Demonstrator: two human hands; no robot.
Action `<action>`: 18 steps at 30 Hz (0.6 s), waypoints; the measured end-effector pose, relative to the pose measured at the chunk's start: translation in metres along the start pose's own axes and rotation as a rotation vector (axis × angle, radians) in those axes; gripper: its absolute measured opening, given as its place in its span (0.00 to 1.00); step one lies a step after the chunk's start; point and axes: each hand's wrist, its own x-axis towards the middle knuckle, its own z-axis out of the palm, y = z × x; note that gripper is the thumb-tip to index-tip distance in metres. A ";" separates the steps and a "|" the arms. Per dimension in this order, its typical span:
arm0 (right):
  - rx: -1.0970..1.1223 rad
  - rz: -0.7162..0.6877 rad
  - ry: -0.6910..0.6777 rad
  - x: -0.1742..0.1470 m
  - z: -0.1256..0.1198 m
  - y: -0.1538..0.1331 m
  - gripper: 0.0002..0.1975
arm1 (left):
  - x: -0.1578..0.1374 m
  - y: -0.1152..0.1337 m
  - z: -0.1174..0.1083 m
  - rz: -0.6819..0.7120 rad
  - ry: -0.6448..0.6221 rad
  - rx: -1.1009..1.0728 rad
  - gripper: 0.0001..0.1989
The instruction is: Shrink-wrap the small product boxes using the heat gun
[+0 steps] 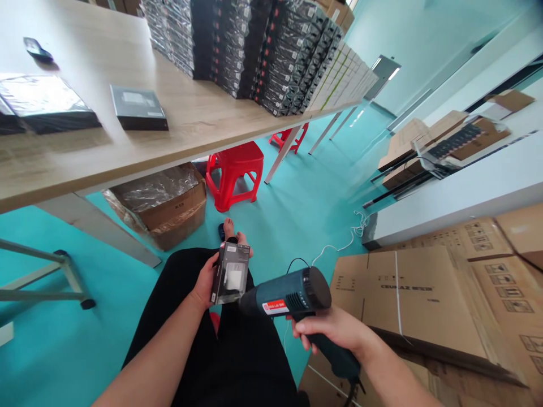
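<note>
My left hand grips a small dark product box by its left side, above my lap. The box looks wrapped in clear film and has a pale picture on its face. In my right hand is a dark teal heat gun with a red label on its barrel. My fingers wrap round its handle. The nozzle points left, close to the box's lower right edge; whether it touches cannot be told. A cord hangs from the bottom of the handle.
A wooden table carries tall stacks of film-wrapped boxes and a single dark box. Beneath it are a red stool and an open carton. Large cartons stand at my right. A white cable trails across the floor.
</note>
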 end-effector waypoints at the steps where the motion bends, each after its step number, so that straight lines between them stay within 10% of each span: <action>1: 0.015 -0.010 0.026 -0.001 0.002 0.001 0.14 | 0.001 0.000 -0.001 -0.010 0.001 0.015 0.23; 6: 0.138 -0.050 0.291 -0.001 0.008 0.008 0.16 | -0.001 0.000 -0.001 0.014 0.034 0.050 0.26; 12: 0.265 -0.047 0.047 -0.011 0.043 0.017 0.17 | -0.004 -0.002 0.006 0.125 0.031 -0.015 0.23; 18: 0.258 -0.067 0.228 -0.009 0.047 0.018 0.16 | -0.003 -0.002 0.001 0.149 0.043 0.050 0.23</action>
